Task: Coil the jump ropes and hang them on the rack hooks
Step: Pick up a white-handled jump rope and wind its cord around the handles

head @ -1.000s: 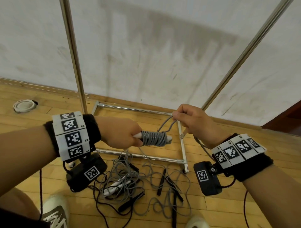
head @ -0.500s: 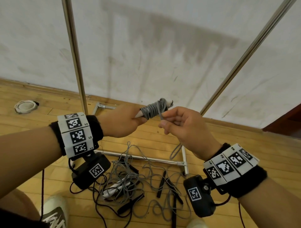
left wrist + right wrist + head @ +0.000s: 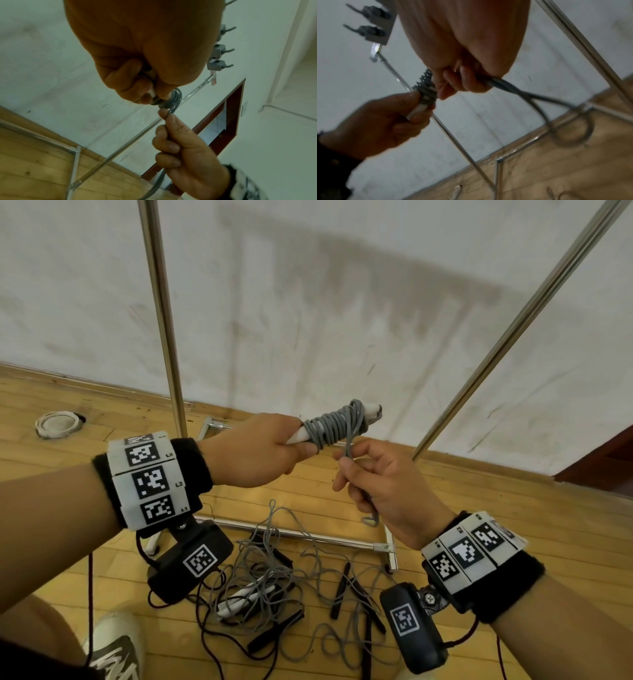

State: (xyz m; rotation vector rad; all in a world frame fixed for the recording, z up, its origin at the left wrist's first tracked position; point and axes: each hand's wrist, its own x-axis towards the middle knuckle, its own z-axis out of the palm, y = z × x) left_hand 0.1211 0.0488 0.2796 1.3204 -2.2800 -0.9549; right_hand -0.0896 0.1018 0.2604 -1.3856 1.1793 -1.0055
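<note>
Above the floor pile [image 3: 274,587], left hand [image 3: 253,450] grips the handles [image 3: 368,410] as a spool core. Right hand [image 3: 383,484] pinches the rope [image 3: 334,426] tail loop, likely for hooking.

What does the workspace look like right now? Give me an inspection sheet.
Surface: wooden floor, bare boards at the right.
Job's things: grey rope wound round white handles held in the air; its free end is a doubled loop. Hooks on the rack's top bar, nothing seen hanging.
Clutter: tangled ropes and black handles on the floor by the rack base; white ring far left.
Hands: left hand grips the handles; right hand grips the loop below the coil.
Cables: thin dark leads from the wrist cameras.
Surroundings: scuffed white wall, rack poles, a shoe.
</note>
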